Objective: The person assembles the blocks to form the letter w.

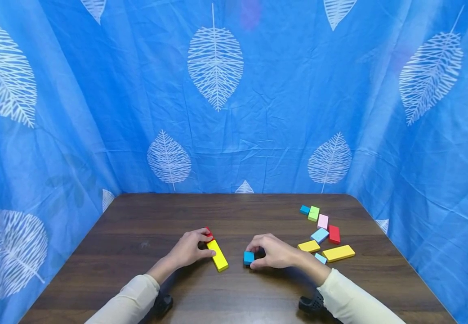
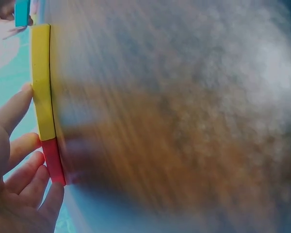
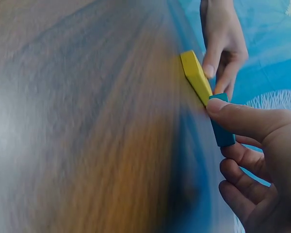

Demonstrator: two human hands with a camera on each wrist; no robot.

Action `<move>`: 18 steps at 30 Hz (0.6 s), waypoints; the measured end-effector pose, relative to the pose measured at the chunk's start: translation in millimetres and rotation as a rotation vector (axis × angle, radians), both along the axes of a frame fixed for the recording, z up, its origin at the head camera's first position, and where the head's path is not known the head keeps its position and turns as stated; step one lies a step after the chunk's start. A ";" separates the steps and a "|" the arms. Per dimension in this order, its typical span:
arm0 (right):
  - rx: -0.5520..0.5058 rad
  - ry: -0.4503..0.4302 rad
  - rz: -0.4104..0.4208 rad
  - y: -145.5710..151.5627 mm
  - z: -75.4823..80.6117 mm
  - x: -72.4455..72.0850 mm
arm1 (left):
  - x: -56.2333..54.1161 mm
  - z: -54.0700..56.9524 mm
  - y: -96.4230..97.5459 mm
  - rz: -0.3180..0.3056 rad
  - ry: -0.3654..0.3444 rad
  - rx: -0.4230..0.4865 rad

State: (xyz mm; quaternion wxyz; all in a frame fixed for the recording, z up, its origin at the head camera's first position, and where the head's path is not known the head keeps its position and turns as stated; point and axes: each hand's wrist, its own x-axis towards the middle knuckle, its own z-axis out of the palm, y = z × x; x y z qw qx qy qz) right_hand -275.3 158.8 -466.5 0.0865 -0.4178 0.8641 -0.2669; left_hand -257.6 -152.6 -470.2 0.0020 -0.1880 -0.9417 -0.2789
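Observation:
A yellow block (image 1: 217, 255) lies end to end with a red block (image 1: 207, 229) left of the table's middle. My left hand (image 1: 188, 247) is at them: the thumb touches the yellow block's side, and the fingers rest on the red one, partly hiding it. In the left wrist view, the yellow block (image 2: 42, 80) and red block (image 2: 53, 162) line up along the fingertips. To the right, my right hand (image 1: 274, 252) pinches a small blue block (image 1: 248, 258) between thumb and fingers. The right wrist view shows the thumb on the top end of this blue block (image 3: 222, 127).
Several loose blocks lie at the right of the wooden table (image 1: 153, 225), among them a long yellow block (image 1: 339, 253), a red block (image 1: 334, 234) and a green block (image 1: 314, 213). A blue leaf-patterned curtain (image 1: 266, 112) surrounds the table's back and sides.

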 end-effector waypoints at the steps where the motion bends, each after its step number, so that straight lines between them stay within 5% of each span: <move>1: -0.002 -0.003 0.007 -2.4 0.0 0.7 | 0.3 -0.1 0.0 0.003 -0.001 0.000; 18: 0.004 -0.006 0.123 -34.1 -4.4 11.8 | -0.7 -1.4 1.5 0.010 0.005 -0.005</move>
